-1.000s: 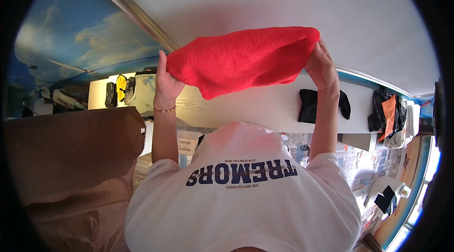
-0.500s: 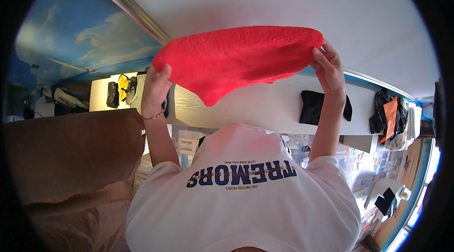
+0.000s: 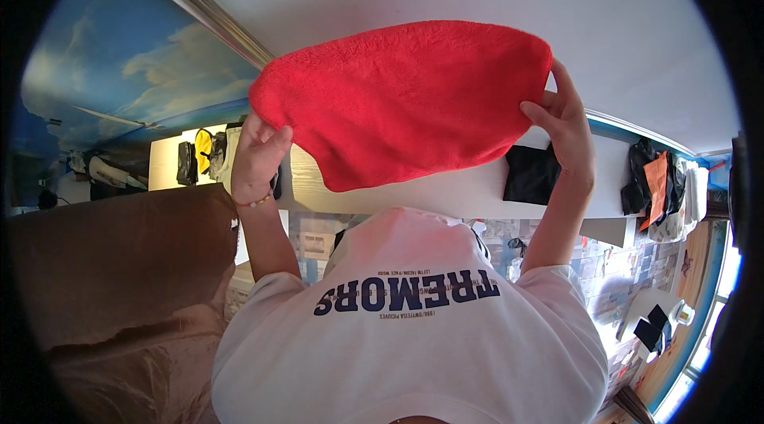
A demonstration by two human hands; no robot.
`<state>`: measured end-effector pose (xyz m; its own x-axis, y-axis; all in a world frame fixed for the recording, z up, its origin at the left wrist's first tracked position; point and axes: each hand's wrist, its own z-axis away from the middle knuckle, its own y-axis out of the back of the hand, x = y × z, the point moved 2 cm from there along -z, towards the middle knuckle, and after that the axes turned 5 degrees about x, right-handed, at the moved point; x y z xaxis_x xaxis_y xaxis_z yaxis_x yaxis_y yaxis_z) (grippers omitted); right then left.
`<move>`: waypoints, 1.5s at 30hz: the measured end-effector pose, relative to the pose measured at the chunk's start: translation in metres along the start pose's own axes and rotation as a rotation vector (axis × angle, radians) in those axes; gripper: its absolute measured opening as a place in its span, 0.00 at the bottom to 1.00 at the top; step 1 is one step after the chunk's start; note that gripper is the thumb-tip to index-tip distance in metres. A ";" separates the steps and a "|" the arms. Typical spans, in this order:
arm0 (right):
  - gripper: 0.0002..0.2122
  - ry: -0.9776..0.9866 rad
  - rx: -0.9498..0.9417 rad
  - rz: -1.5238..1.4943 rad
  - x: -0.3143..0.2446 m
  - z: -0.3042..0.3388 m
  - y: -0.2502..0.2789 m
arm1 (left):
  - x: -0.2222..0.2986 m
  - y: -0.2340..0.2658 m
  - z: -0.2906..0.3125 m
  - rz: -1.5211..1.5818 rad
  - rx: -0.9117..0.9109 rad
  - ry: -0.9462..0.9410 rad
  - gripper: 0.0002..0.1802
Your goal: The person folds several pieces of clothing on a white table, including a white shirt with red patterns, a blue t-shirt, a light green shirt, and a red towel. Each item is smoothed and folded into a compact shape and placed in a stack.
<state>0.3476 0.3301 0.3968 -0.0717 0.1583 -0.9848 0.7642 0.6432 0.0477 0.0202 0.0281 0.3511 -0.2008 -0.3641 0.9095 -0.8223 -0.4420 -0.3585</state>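
Note:
A fuzzy red towel (image 3: 406, 106) is held up and spread between my two raised hands, above the long white surface. My left hand (image 3: 261, 157), with a beaded bracelet at the wrist, pinches its left edge between thumb and fingers. At the other end, my right hand (image 3: 567, 126) grips the right edge, thumb in front and the fingers partly hidden behind the fabric. The lower edge hangs in a soft curve, with a rounded corner toward the left.
A folded black cloth (image 3: 529, 175) lies on the long white surface (image 3: 469, 195). Stacked clothes with an orange piece (image 3: 655, 185) sit at its right end; black and yellow items (image 3: 204, 151) at its left. A brown-covered piece of furniture (image 3: 119, 257) stands at left.
The red towel has opened wider and shows more of its face, its lower edge dropping. My right hand has moved slightly outward and down; my left hand has shifted slightly down.

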 end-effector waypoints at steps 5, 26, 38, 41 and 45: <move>0.25 0.022 0.128 0.127 0.001 0.002 0.010 | -0.001 0.001 -0.004 -0.069 0.083 0.082 0.30; 0.14 0.548 -0.260 -0.516 0.023 0.121 0.176 | 0.120 -0.012 0.039 0.021 -0.746 -0.313 0.12; 0.06 0.041 0.156 -0.062 0.043 0.021 0.062 | -0.003 -0.001 -0.019 -0.513 0.204 -0.053 0.17; 0.05 -0.118 0.127 0.059 0.120 -0.025 0.047 | -0.094 0.033 -0.064 -0.490 0.156 0.138 0.15; 0.07 -0.114 0.019 0.327 0.233 -0.057 0.035 | -0.212 0.069 -0.083 -0.506 0.119 0.172 0.16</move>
<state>0.3211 0.4328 0.1783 0.2500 0.2681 -0.9304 0.7465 0.5585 0.3616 -0.0378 0.1429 0.1510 0.1121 0.0532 0.9923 -0.7749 -0.6204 0.1208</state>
